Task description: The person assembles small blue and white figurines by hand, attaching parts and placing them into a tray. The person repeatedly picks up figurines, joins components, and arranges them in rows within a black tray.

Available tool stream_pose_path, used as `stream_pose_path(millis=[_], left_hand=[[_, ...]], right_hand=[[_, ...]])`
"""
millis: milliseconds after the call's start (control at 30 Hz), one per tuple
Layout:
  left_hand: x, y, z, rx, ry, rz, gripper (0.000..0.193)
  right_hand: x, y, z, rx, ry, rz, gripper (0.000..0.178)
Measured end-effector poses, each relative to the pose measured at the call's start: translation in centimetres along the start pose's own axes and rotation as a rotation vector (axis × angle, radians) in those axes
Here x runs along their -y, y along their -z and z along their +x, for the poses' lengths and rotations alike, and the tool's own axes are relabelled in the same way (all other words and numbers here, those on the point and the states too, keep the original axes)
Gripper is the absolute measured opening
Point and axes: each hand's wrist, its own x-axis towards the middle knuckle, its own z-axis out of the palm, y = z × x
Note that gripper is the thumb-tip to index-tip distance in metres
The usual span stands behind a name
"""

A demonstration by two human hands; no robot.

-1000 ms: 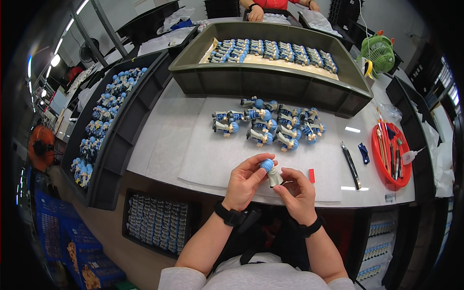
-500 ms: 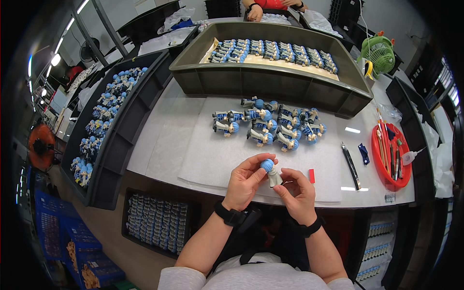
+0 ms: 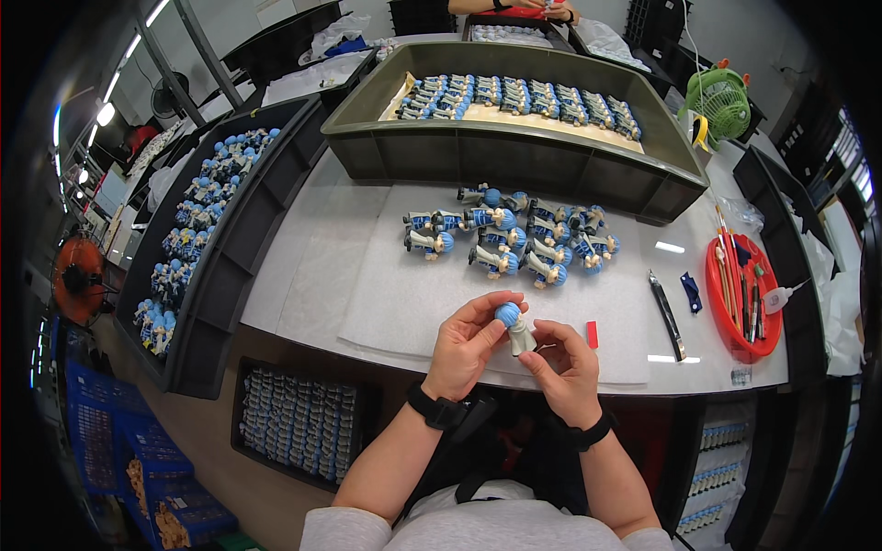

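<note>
Between my two hands, just above the table's near edge, is a small figurine [image 3: 520,338] with blue hair and a pale cloak, its back turned up. My left hand [image 3: 466,342] is closed on its head with thumb and fingers. The fingertips of my right hand [image 3: 567,369] pinch the lower end of the cloak. Beyond my hands, several like figurines [image 3: 501,237] lie in a loose cluster on a white foam sheet [image 3: 386,303]. A small red block [image 3: 592,334] lies right of my right hand.
A deep olive bin [image 3: 514,151] holding rows of figurines stands behind the cluster. At left, a dark crate [image 3: 253,211] holds heaped figurines. On the right are a black-handled cutter [image 3: 666,315] and a red basket [image 3: 713,294] of brushes. A co-worker's hand [image 3: 558,11] shows at the back.
My hands and the figurine stay almost where they were. At the back, the co-worker's hands have drawn up from the tray there.
</note>
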Motion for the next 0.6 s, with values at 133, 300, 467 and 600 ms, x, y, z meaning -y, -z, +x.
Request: stream_pose_path(millis=[133, 300, 467, 600], left_hand=[[-0.07, -0.06, -0.04, -0.010, 0.005, 0.012, 0.031], [-0.16, -0.08, -0.03, -0.008, 0.011, 0.024, 0.031], [-0.11, 0.00, -0.01, -0.003, 0.008, 0.021, 0.031], [-0.11, -0.03, -0.03, -0.007, 0.006, 0.021, 0.031]], right_hand=[[0.04, -0.03, 0.03, -0.001, 0.008, -0.002, 0.035], [-0.06, 0.01, -0.02, -0.001, -0.009, 0.008, 0.035], [0.00, 0.00, 0.00, -0.001, -0.006, 0.001, 0.035], [0.00, -0.02, 0.00, -0.002, 0.000, -0.001, 0.035]])
